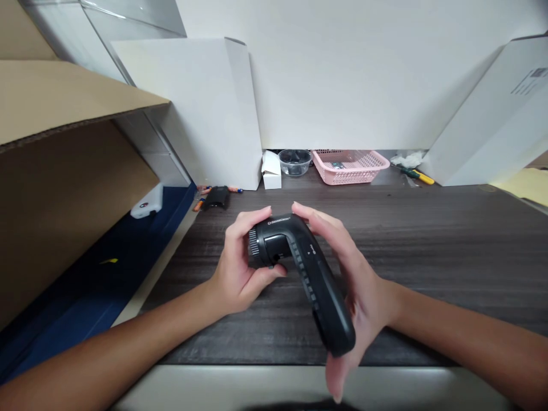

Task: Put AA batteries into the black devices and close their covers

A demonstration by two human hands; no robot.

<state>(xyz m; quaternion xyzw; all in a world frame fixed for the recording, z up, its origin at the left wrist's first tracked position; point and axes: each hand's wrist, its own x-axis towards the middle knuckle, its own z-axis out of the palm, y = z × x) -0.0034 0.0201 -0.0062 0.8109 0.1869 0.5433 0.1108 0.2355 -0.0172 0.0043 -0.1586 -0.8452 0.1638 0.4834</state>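
A black angled handheld device (317, 279) with a ribbed collar and pale lettering is held above the dark tabletop, its long handle slanting down to the right. My left hand (240, 257) is closed round the collared end, fingers above and thumb below. Along the handle's right side my right hand (359, 285) cradles the device, its fingertips at the bend and its thumb stretched down past the handle's end. Beyond my left hand lies a black curved piece (216, 197) among several orange batteries (198, 205).
At the back of the wood-grain table (449, 257) stand a small white box (272, 171), a clear bowl (295, 163) and a pink basket (351, 176). A yellow-handled tool (422, 176) lies right of them. A large cardboard box (64, 200) fills the left, beside a white object (148, 204).
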